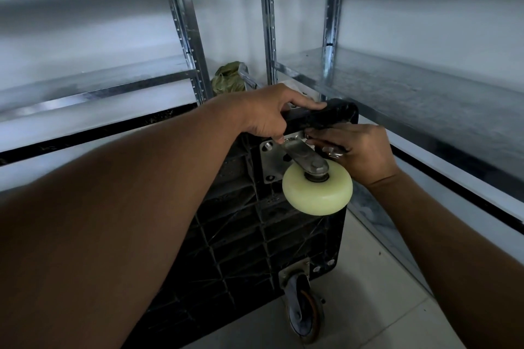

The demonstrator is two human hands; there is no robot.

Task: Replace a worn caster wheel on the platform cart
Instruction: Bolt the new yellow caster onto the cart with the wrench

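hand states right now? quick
left hand: grips the top edge of the cart, thumb on the cream caster fork.
right hand: curled round a metal tool at the caster plate.

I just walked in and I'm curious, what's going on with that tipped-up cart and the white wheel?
A person is working on a caster of the black cart, which stands on edge, ribbed underside facing them. The left hand grips the cart's top edge. The right hand holds a metal tool beside the mounting plate of the cream wheel. A grey wheel sits on the lower corner.
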